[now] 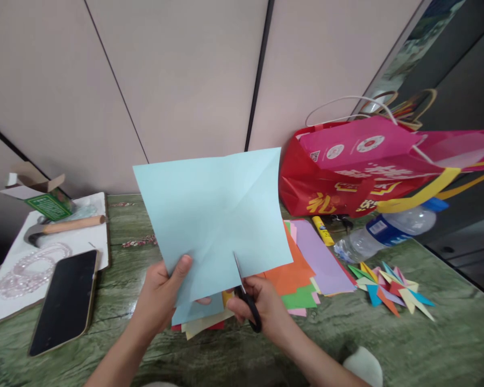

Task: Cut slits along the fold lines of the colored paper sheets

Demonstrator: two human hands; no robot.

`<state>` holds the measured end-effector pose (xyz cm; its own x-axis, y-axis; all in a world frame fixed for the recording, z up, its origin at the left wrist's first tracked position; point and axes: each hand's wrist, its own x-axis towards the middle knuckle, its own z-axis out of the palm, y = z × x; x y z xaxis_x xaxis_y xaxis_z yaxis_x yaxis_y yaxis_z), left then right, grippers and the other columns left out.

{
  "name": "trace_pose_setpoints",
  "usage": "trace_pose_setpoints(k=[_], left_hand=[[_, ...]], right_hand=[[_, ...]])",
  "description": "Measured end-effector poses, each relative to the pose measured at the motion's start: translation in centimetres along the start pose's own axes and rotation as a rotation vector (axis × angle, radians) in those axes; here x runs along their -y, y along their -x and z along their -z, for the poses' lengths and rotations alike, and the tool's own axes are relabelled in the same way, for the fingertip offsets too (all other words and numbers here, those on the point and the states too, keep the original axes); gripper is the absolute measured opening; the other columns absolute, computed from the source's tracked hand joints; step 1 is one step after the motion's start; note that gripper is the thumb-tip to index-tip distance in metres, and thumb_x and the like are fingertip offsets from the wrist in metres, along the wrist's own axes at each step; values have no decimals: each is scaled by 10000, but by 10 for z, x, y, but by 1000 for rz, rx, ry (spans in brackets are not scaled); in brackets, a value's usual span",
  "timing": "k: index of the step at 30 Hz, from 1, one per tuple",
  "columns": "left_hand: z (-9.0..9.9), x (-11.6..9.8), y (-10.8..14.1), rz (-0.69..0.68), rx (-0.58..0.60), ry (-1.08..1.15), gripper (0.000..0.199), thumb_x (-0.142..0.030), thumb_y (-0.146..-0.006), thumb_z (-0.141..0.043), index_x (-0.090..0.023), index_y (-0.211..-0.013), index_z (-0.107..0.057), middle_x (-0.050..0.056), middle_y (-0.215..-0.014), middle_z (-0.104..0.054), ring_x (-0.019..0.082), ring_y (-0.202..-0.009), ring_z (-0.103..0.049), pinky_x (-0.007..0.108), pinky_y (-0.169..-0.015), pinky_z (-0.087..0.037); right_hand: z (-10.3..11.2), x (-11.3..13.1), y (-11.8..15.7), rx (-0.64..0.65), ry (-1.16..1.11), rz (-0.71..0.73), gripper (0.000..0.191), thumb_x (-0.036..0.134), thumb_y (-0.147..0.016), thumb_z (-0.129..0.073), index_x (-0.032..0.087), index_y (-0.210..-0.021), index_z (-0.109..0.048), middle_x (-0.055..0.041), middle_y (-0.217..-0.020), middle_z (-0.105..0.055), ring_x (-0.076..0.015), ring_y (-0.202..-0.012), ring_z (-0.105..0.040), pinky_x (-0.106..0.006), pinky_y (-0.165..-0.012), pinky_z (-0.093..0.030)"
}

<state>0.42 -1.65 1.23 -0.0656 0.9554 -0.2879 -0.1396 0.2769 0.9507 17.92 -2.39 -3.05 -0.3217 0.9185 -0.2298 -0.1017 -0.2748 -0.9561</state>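
Observation:
A light blue sheet of paper [213, 209] with faint crease lines is held up over the table. My left hand [163, 290] pinches its lower left corner, thumb on the front and fingers mostly behind. In my right hand [262, 306] is a pair of scissors [248, 303] with black handles. One blade lies across the front of the sheet at the lower edge, right of the middle; the other blade is hidden behind the paper. Beneath the hands lie several coloured sheets, among them orange [294, 269] and purple [322, 258], partly covered by the blue sheet.
At the left are a phone [66, 301], a bead strand [32, 269], a wooden-handled tool [72, 224] and a green box [50, 201]. Rightward lie a yellow glue stick [323, 231], a water bottle [387, 234], folded paper pieces [391, 287] and a red bag [302, 177].

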Motion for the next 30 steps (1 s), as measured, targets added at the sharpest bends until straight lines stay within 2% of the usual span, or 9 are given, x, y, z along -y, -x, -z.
trace_pose_setpoints(k=[3, 7, 11, 16, 21, 23, 30], left_hand=[[4, 2, -3, -44, -39, -44, 339, -484, -638, -659, -153, -567, -638, 10, -417, -628, 193, -394, -591, 280, -398, -466], [10, -1, -6, -79, -133, -6, 262, -378, -558, -761, -162, -687, -686, 9, -598, -706, 185, -551, -627, 266, -494, -508], [11, -8, -6, -24, -94, 99, 279, -342, -560, -769, -176, -771, -694, 23, -668, -728, 196, -582, -639, 288, -515, -521], [14, -4, -9, -115, -110, 11, 245, -365, -610, -731, -174, -761, -709, 22, -677, -725, 193, -617, -622, 272, -522, -500], [21, 2, -13, -228, -240, -94, 219, -374, -623, -720, -199, -755, -711, -21, -630, -702, 164, -616, -598, 239, -546, -484], [22, 1, -14, -225, -259, -91, 237, -389, -609, -726, -191, -739, -707, -23, -610, -695, 156, -582, -590, 233, -523, -479], [15, -5, -13, -83, -236, -2, 363, -424, -522, -764, -148, -746, -695, 15, -619, -710, 163, -511, -590, 262, -461, -482]], right_hand=[[0, 0, 0, -5, 6, -2, 457, 541, -507, -736, 173, -643, -502, 58, -450, -470, -88, -392, -409, -230, -409, -315], [1, 0, -1, -1, 26, 20, 436, 514, -524, -743, 170, -598, -486, 57, -462, -442, -79, -422, -366, -226, -422, -283], [4, -1, -2, 30, 59, 46, 414, 469, -555, -751, 167, -620, -476, 62, -510, -408, -77, -473, -335, -220, -449, -253], [8, -1, -4, 152, 69, 42, 400, 413, -587, -757, 164, -597, -444, 68, -534, -383, -67, -497, -313, -212, -462, -236], [14, 0, -2, 340, -22, -87, 393, 404, -626, -736, 157, -847, -524, 58, -539, -516, -92, -496, -459, -218, -508, -338], [17, 1, -1, 402, -47, -104, 382, 405, -635, -729, 158, -847, -528, 48, -548, -550, -95, -500, -487, -217, -513, -356], [29, 6, -5, 466, -36, -108, 406, 336, -564, -787, 154, -808, -519, 50, -542, -573, -90, -478, -498, -190, -456, -345]])
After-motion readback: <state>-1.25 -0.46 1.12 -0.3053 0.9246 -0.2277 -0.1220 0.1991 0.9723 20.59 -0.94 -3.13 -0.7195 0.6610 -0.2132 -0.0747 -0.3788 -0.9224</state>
